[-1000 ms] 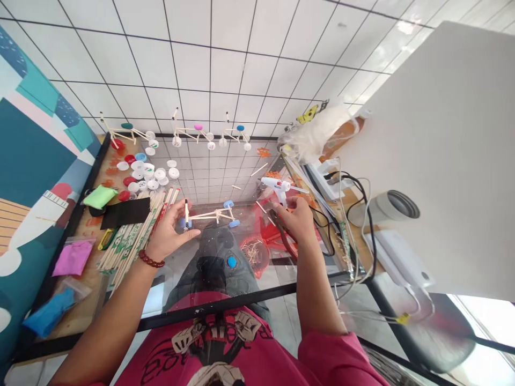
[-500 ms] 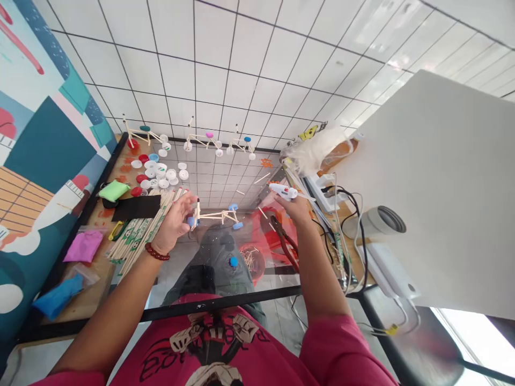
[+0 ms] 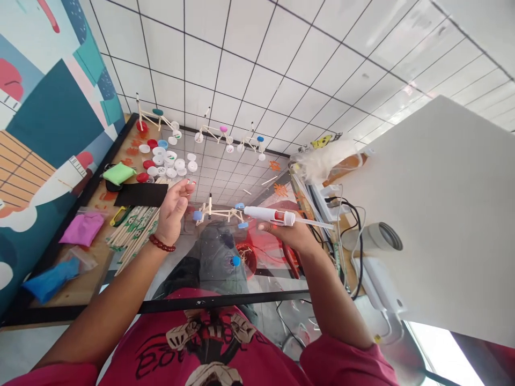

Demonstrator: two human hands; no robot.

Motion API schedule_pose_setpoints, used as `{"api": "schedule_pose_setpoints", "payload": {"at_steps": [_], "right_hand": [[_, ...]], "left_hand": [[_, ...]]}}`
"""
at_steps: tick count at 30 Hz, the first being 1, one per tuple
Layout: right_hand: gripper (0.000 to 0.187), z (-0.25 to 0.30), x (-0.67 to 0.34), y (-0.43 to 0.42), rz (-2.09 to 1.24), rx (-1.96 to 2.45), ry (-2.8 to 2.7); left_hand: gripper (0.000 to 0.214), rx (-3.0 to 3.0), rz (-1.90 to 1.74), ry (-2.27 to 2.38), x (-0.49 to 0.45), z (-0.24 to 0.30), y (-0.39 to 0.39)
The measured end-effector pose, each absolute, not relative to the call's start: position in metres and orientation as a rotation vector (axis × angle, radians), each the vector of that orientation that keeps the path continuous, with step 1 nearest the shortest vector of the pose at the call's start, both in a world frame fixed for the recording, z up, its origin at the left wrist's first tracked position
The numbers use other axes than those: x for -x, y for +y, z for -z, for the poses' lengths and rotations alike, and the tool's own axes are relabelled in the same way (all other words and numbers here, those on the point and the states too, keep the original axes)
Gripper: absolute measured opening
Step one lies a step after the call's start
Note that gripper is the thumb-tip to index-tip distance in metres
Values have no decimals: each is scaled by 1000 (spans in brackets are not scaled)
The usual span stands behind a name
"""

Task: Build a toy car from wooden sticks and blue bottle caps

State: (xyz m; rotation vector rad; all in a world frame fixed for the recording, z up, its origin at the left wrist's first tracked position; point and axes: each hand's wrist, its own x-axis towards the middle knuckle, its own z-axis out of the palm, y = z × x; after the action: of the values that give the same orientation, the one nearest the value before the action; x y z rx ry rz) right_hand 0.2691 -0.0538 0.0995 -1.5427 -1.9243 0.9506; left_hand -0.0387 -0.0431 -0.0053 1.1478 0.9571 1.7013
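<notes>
My right hand is wrapped round a white hot glue gun, with a clear glue stick out of its back end. The gun's nozzle points left, close to a blue wheel of a small stick vehicle; whether they touch I cannot tell. This vehicle has a dark-tipped upright stick and light-blue wheels, and it stands on the glass tabletop. Left of it hovers my left hand, open, fingers curved and thumb apart. Small red and white bits show at its fingertips; I cannot make out whether they belong to something behind.
Several similar stick vehicles stand along the back edge. White, red and blue bottle caps cluster at the left, above wrapped sticks, a black sheet and clay packs. Cables and a power strip lie right.
The glue gun has moved left and down with my right hand, to the vehicle's right wheels. My left hand has come away from the vehicle's left side. The view has shifted slightly.
</notes>
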Motion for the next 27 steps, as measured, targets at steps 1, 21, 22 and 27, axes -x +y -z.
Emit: {"api": "schedule_pose_setpoints", "payload": {"at_steps": [1,21,22,27], "right_hand": [[45,-100,-267,-53,-929,1556,-1953],[50,-102,-259,-50,-875,1604,-2043],[50,-102,-258,-51,-886,1598,-2041],[47,-102,-259,-56,-928,1620,-2041]], "left_hand": [[60,-1148,-1709,961,38,5,-43],[43,-965,-1771,1009,33,1,-42],[43,-967,-1769,1012,33,0,-42],[42,-987,-1767,1030,34,-1,-42]]}}
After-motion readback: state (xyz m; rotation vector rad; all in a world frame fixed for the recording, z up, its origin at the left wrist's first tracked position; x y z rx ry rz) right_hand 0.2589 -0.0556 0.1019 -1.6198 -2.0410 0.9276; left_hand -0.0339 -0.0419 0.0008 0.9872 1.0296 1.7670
